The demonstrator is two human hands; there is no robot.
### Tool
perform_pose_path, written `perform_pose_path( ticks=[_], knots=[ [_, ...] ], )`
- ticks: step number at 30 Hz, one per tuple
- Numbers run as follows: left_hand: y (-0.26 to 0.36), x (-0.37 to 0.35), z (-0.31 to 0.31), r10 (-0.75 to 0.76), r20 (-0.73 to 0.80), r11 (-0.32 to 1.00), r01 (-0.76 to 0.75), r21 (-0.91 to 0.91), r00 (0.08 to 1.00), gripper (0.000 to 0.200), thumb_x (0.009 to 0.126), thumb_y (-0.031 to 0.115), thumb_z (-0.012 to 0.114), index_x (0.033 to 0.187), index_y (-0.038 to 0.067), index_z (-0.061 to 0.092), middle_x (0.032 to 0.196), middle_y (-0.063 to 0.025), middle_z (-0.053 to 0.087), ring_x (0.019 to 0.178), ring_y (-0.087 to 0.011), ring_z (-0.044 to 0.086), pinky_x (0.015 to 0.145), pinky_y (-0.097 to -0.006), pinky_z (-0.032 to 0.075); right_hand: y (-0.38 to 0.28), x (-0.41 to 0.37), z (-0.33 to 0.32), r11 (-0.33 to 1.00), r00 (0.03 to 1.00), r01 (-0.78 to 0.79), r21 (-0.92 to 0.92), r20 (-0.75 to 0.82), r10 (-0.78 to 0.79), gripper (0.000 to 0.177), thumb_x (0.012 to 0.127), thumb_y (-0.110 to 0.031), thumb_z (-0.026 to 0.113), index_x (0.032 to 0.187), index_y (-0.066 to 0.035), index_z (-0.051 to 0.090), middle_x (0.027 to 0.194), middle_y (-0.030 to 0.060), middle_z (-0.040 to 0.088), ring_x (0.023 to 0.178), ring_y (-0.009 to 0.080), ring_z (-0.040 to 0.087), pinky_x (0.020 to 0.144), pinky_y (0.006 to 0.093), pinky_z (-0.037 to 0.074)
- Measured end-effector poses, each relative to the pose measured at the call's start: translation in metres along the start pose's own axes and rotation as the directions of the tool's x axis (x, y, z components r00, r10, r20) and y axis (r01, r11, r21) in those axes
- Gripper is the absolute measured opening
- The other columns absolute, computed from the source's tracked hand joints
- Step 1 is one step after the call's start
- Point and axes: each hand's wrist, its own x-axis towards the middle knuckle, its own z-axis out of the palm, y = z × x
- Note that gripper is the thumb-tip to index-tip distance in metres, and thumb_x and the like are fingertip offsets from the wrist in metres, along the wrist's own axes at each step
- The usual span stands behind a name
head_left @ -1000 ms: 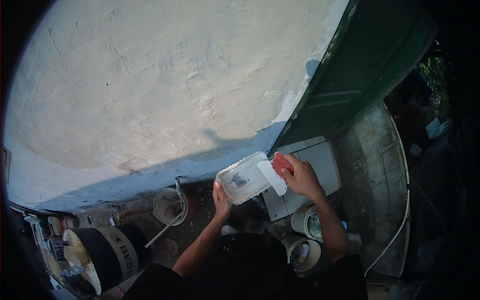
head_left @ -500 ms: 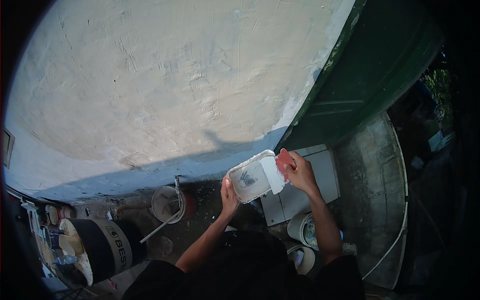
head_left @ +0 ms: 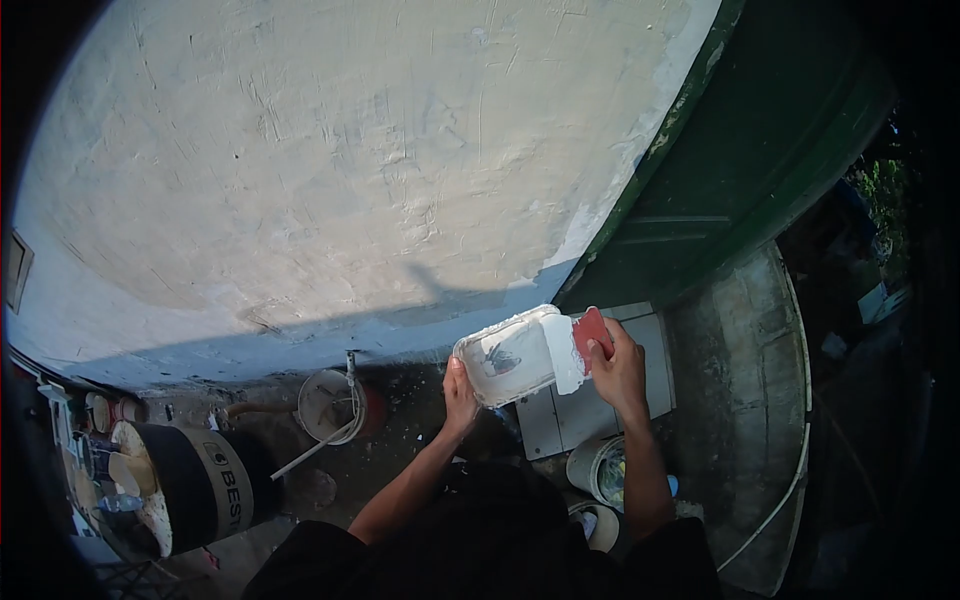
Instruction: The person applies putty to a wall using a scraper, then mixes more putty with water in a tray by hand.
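My left hand (head_left: 460, 400) grips the near left edge of a shallow white tray (head_left: 492, 392), whose inside is smeared with white paste and a grey patch. My right hand (head_left: 620, 370) is closed on the red handle of a scraper (head_left: 592, 335). The scraper's wide blade is coated white and lies at the tray's right edge; whether it touches the rim I cannot tell. Beyond both stands a wall (head_left: 320, 150) with rough cream and white patches, its lower part in shadow.
A green door (head_left: 690, 215) is at the right of the wall. Below are a bucket with a pipe (head_left: 325, 400), a dark drum (head_left: 205, 485), pale tiles (head_left: 575, 405), a white bucket (head_left: 590, 470) and a curved concrete ledge (head_left: 735, 380).
My right hand has moved right with the scraper, and its blade has slid outward over the tray's right edge. My left hand and the tray have hardly moved.
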Motion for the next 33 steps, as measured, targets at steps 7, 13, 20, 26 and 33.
perform_pose_path(
  ticks=[7,13,20,26,33],
  knots=[
    [-0.008,-0.002,0.005,-0.116,0.035,0.975,0.12,-0.188,0.993,0.047,0.105,0.04,0.028,0.116,0.001,0.053,0.104,-0.0054,0.059,0.092,-0.0112,0.055,0.083,-0.0279,0.048,-0.017,0.005,-0.013,0.972,0.993,0.06,-0.226,0.111,-0.035,0.029,0.087,-0.01,0.058,0.115,-0.005,0.055,0.087,0.0233,0.066,0.079,0.0432,0.063,0.072,0.0498,0.048],
    [-0.021,-0.006,0.003,-0.249,0.052,0.919,0.252,-0.301,0.967,0.048,0.104,0.043,0.03,0.112,0.003,0.056,0.1,-0.0024,0.058,0.088,-0.0102,0.055,0.081,-0.0265,0.046,-0.035,0.015,-0.013,0.929,0.931,0.3,-0.217,0.277,-0.236,0.025,0.087,-0.005,0.055,0.112,-0.004,0.056,0.083,0.0224,0.065,0.078,0.0423,0.063,0.07,0.0494,0.048],
    [-0.006,-0.01,0.012,-0.275,0.047,0.913,0.276,-0.3,0.96,0.048,0.104,0.043,0.03,0.112,0.003,0.056,0.099,-0.0023,0.058,0.088,-0.0098,0.054,0.078,-0.027,0.046,-0.033,0.018,-0.001,0.902,0.895,0.369,-0.224,0.347,-0.28,0.022,0.087,-0.005,0.054,0.108,-0.004,0.057,0.08,0.0213,0.065,0.077,0.0411,0.063,0.069,0.0492,0.048],
    [-0.01,-0.008,0.006,-0.217,0.075,0.964,0.225,-0.139,0.973,0.048,0.105,0.041,0.029,0.112,0.001,0.055,0.096,-0.0038,0.058,0.086,-0.0094,0.054,0.078,-0.0266,0.046,-0.024,0.022,0.01,0.928,0.901,0.324,-0.185,0.361,-0.243,0.023,0.086,-0.005,0.056,0.109,-0.004,0.059,0.083,0.0223,0.065,0.079,0.0419,0.062,0.069,0.0472,0.049],
    [-0.006,-0.007,0.009,-0.103,0.08,0.995,0.104,-0.001,0.991,0.048,0.105,0.04,0.029,0.113,-0.001,0.054,0.097,-0.0033,0.058,0.086,-0.009,0.052,0.077,-0.0259,0.045,-0.007,0.021,0.022,0.967,0.933,0.232,-0.102,0.305,-0.191,0.024,0.085,-0.009,0.059,0.108,-0.003,0.058,0.086,0.0223,0.065,0.081,0.0428,0.062,0.067,0.0453,0.049]
  ],
)
